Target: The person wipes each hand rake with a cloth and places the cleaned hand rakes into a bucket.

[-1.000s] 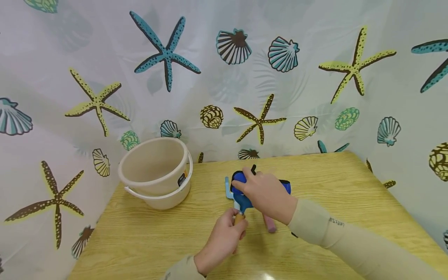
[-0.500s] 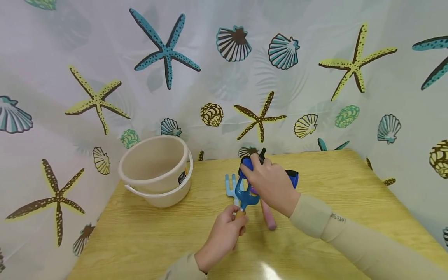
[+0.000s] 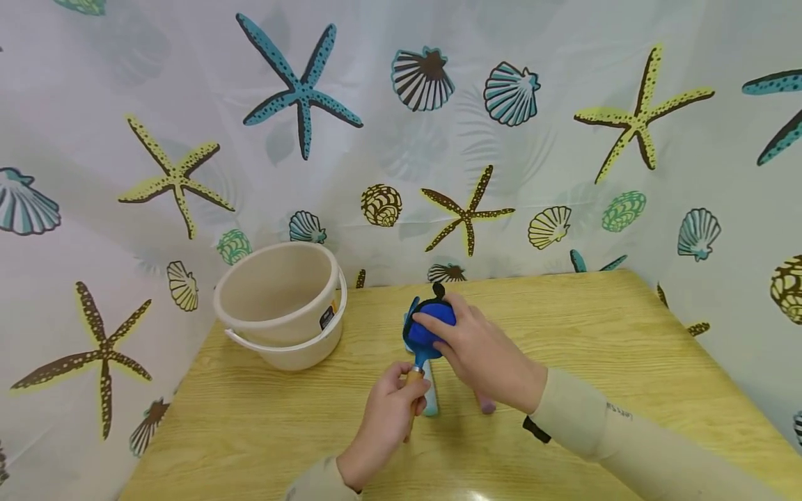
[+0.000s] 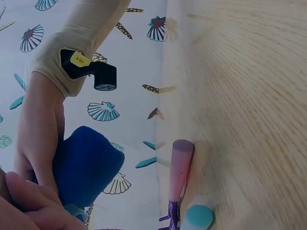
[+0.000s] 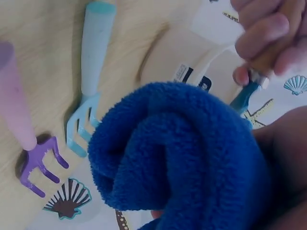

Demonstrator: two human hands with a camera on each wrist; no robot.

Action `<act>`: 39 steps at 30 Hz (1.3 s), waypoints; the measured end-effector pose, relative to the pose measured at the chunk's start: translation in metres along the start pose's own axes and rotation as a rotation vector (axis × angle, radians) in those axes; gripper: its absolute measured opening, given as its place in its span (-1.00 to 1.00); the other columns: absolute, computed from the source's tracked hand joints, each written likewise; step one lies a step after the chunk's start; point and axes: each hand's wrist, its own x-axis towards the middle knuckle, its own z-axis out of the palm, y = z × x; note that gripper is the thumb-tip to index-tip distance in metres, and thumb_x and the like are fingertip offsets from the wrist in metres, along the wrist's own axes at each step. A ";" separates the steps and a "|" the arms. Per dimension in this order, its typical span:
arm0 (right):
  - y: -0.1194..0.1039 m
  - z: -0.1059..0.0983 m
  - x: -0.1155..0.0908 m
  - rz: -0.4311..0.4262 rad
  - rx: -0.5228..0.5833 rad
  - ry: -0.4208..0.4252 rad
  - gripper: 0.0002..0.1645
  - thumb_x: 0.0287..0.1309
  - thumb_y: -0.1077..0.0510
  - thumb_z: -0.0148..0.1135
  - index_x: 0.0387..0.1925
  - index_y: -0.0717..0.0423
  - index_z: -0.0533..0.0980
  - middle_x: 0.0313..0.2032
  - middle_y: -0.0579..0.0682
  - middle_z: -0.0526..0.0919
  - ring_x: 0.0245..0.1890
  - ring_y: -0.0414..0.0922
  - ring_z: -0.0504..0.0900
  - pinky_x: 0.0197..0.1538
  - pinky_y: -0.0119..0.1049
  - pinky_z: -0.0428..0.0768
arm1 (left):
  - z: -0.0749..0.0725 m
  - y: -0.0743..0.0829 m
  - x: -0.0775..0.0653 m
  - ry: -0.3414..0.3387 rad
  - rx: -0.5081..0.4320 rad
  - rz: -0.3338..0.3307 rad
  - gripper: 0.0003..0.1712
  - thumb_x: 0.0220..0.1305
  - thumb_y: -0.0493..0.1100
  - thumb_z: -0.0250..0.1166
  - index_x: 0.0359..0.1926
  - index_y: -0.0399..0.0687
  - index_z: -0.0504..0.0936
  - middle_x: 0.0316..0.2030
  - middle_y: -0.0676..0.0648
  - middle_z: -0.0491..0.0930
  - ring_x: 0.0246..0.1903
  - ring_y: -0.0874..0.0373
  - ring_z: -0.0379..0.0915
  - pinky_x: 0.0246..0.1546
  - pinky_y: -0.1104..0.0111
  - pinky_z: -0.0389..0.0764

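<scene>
My left hand (image 3: 385, 410) grips the wooden handle of a small hand fork (image 3: 418, 358) with a blue metal head, held up above the table and pointing away. A blue fluffy cloth (image 3: 432, 325) with a black edge is in my right hand (image 3: 489, 351), whose fingers press it folded over the fork's head. The cloth hides most of the tines; one blue tip shows beside it in the head view. From the right wrist, the thick folded cloth (image 5: 177, 148) fills the middle, and the fork's blue neck (image 5: 245, 96) comes out beside it.
On the table (image 3: 250, 431) lie a light blue hand fork (image 5: 93, 52) and a purple-tined one with a pink handle (image 5: 15, 100), just beyond my hands. A cream bucket (image 3: 322, 289) stands at back left. A shell-patterned curtain (image 3: 376, 153) borders the table.
Half a second ago the cloth was lifted above and right of the blue tines, leaving them bare. Now my right hand has brought it left and down over them. My left hand keeps its grip.
</scene>
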 end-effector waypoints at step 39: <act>0.006 -0.008 -0.013 -0.003 0.063 -0.176 -0.25 0.16 0.03 0.24 0.37 -0.29 0.23 0.31 0.25 0.15 0.08 0.15 0.38 -0.17 0.00 0.64 | -0.002 0.002 0.002 -0.093 -0.127 -0.050 -0.72 0.30 -0.20 0.10 -0.13 -0.38 0.37 -0.67 0.02 0.43 -0.88 0.28 0.05 -0.94 0.53 0.20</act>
